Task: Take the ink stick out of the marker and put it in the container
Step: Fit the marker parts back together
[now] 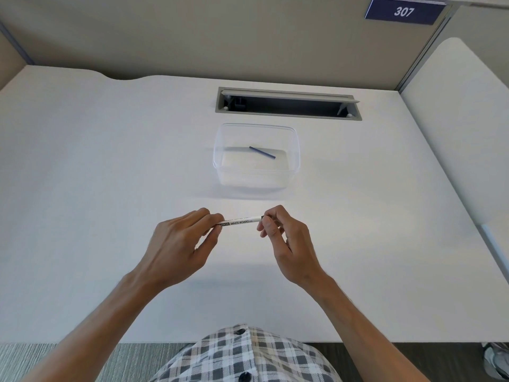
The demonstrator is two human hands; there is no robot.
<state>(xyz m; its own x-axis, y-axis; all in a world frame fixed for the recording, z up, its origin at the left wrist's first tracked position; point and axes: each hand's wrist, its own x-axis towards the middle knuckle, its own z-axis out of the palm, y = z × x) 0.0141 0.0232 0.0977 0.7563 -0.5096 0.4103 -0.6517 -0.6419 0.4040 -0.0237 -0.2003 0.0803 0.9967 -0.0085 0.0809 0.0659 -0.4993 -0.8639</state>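
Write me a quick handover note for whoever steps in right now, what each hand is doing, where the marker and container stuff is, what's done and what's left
Left hand: pinching the left end of the whiteboard marker, held level above the desk.
Right hand: fingertips closed on the marker's right end, as if about to pull or twist something there.
Clear container: open, on the desk just beyond the hands. One thin blue ink stick already lies inside, toward the back right.
Done: one stick is in the container.
Left: no ink stick is visible coming out of the held marker yet; pull it out, then drop it in the container.
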